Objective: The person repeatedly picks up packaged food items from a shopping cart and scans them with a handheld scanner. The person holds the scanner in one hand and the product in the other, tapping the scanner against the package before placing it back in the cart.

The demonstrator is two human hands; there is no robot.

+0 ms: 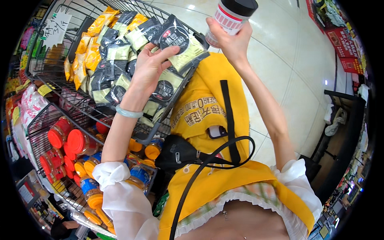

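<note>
My left hand point(153, 61) grips a black and pale-green plastic packet point(180, 42) between thumb and fingers, just above the heap in a wire basket. Many similar dark packets point(118, 54) lie below it, with yellow packets point(90, 51) along the heap's left side. Held out at the upper right, my right hand point(232, 39) is wrapped around a jar point(229, 22) with a black lid and a pink and white label. The jar is tilted, and its lid reaches the picture's top edge.
A black wire cart point(33, 66) carries the packets and a handwritten sign point(57, 27). Beside it, another wire basket point(37, 126) holds red-lidded jars point(78, 142) and yellow-lidded jars point(94, 199). A black cord point(195, 180) loops over my yellow apron point(207, 90). Pale floor tiles point(276, 60) extend to the right.
</note>
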